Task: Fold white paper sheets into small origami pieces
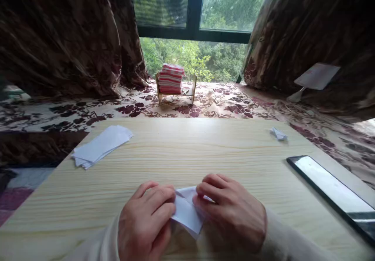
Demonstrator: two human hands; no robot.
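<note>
A white sheet of paper [187, 210], partly folded, lies between my two hands near the front of the table. My left hand [148, 218] grips its left edge, the fingers curled and the thumb close against them. On the other side my right hand [231, 206] pinches the right part of the paper between thumb and forefinger. Creases and a loose flap show in the middle. The paper's outer ends are hidden by my fingers.
A stack of white paper strips [102, 146] lies at the table's far left. A small folded paper piece [279, 134] sits at the back right, with a black-edged tablet [331, 190] nearer. Beyond the table [187, 148], a small wooden stand [193, 89] holds folded red-and-white cloths [170, 79].
</note>
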